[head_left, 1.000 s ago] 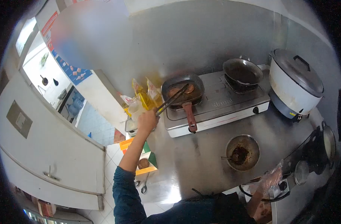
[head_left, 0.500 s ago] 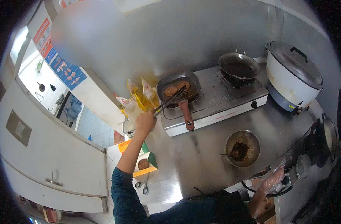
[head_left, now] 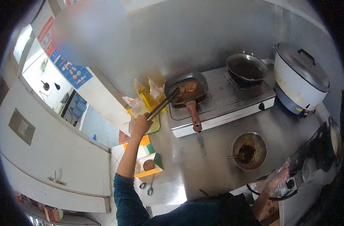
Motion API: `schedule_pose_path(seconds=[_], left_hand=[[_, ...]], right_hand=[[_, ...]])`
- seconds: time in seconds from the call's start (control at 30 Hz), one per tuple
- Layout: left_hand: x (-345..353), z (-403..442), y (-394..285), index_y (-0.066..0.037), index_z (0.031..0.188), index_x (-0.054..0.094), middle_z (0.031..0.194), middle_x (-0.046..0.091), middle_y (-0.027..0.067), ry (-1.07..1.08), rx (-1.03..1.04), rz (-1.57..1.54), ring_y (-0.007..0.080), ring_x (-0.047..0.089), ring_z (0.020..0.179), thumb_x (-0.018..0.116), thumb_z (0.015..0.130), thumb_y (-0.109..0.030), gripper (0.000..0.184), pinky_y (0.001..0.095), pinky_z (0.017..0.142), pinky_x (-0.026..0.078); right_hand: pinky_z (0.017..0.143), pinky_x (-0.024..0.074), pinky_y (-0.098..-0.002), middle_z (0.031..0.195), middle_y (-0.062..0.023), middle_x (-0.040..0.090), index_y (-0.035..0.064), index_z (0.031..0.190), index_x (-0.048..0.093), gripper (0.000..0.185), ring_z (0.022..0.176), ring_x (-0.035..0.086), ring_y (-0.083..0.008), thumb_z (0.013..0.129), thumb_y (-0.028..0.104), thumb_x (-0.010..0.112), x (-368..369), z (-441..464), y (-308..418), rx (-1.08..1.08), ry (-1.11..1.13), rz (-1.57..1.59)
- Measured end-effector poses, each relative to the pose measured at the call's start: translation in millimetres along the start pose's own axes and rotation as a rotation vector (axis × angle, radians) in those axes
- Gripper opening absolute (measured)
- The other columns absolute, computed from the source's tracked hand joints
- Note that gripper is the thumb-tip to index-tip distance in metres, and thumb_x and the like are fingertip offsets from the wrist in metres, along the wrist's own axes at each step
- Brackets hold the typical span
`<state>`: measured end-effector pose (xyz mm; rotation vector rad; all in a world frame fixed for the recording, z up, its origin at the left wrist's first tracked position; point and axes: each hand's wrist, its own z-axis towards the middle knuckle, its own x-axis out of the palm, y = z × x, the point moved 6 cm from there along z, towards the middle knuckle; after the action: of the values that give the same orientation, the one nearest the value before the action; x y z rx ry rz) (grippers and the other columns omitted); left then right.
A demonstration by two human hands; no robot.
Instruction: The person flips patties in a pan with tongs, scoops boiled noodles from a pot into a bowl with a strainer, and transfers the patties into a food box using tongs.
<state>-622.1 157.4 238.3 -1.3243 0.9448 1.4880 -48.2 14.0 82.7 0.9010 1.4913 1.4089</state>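
Note:
My left hand (head_left: pixel 140 125) is closed around a pair of dark tongs (head_left: pixel 161 106). The tips of the tongs reach into a square frying pan (head_left: pixel 204 80) and touch the left one of two browned patties (head_left: pixel 190 86). The pan sits on the left burner, its reddish-brown handle pointing toward me. My right hand (head_left: pixel 278 181), in a clear plastic glove, is low at the right beside the counter's front edge, near a black curved bar or hose (head_left: pixel 288 196). Its fingers are blurred by the plastic, and I see nothing definite in them.
A wok (head_left: pixel 247 64) stands on the right burner of the gas stove (head_left: pixel 228 118). Beside it is a large rice cooker (head_left: pixel 298 79). A metal bowl (head_left: pixel 263 145) with dark sauce and a spoon rests on the counter. Oil pouches (head_left: pixel 155 92), a patty box (head_left: pixel 149 171) and scissors (head_left: pixel 150 190) are at left.
The tongs have shifted from the right patty to the left one, and my left hand has drawn back slightly left. The view has shifted a little; my right hand stays low at the right.

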Motion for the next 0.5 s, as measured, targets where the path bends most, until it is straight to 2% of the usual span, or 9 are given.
schedule_pose_path(seconds=[0.17, 0.3, 0.33, 0.37, 0.43, 0.5], left_hand=[[4, -2, -1, -0.012, 0.096, 0.052, 0.076, 0.057, 0.0153, -0.031, 0.061, -0.040, 0.0317, 0.055, 0.070, 0.058, 0.064, -0.025, 0.035, 0.0399, 0.062, 0.044], [2, -3, 0, -0.012, 0.096, 0.052, 0.077, 0.056, 0.0155, -0.047, 0.049, -0.043, 0.0319, 0.055, 0.070, 0.058, 0.064, -0.025, 0.036, 0.0396, 0.061, 0.044], [0, -3, -1, -0.012, 0.097, 0.051, 0.077, 0.056, 0.0153, -0.056, 0.053, -0.043, 0.0320, 0.055, 0.069, 0.058, 0.064, -0.025, 0.036, 0.0397, 0.060, 0.044], [-2, -2, -3, -0.012, 0.097, 0.051, 0.077, 0.056, 0.0152, -0.066, 0.057, -0.044, 0.0321, 0.055, 0.069, 0.058, 0.064, -0.025, 0.036, 0.0398, 0.060, 0.044], [-6, -2, -9, -0.012, 0.098, 0.050, 0.076, 0.056, 0.0149, -0.098, 0.085, -0.023, 0.0313, 0.055, 0.068, 0.057, 0.065, -0.024, 0.036, 0.0393, 0.059, 0.045], [-11, -2, -17, -0.011, 0.099, 0.049, 0.075, 0.056, 0.0142, -0.127, 0.136, 0.038, 0.0301, 0.055, 0.066, 0.057, 0.066, -0.023, 0.036, 0.0385, 0.057, 0.045]], right_hand=[[0.074, 0.0351, -0.0345, 0.092, -0.0144, 0.048, -0.0015, 0.101, 0.046, 0.034, 0.085, 0.044, -0.0253, 0.077, 0.023, 0.041, 0, 6, -17, -0.378, -0.027, -0.233], [0.073, 0.0353, -0.0344, 0.091, -0.0132, 0.048, -0.0003, 0.100, 0.046, 0.035, 0.083, 0.044, -0.0241, 0.077, 0.026, 0.041, 0, 2, -18, -0.495, 0.021, -0.330], [0.073, 0.0354, -0.0343, 0.091, -0.0129, 0.048, 0.0001, 0.100, 0.046, 0.035, 0.083, 0.044, -0.0238, 0.077, 0.026, 0.041, -1, 6, -24, -0.466, 0.036, -0.307], [0.073, 0.0354, -0.0343, 0.091, -0.0126, 0.048, 0.0004, 0.100, 0.046, 0.035, 0.083, 0.044, -0.0235, 0.078, 0.027, 0.041, -3, 13, -34, -0.338, 0.066, -0.235], [0.072, 0.0350, -0.0361, 0.090, -0.0121, 0.048, 0.0008, 0.098, 0.047, 0.038, 0.083, 0.044, -0.0244, 0.078, 0.032, 0.040, 0, 10, -40, 0.064, 0.090, -0.041], [0.073, 0.0359, -0.0347, 0.093, -0.0151, 0.047, 0.0011, 0.103, 0.044, 0.031, 0.086, 0.044, -0.0270, 0.077, 0.017, 0.041, 2, -7, -10, -0.034, 0.045, -0.152]])
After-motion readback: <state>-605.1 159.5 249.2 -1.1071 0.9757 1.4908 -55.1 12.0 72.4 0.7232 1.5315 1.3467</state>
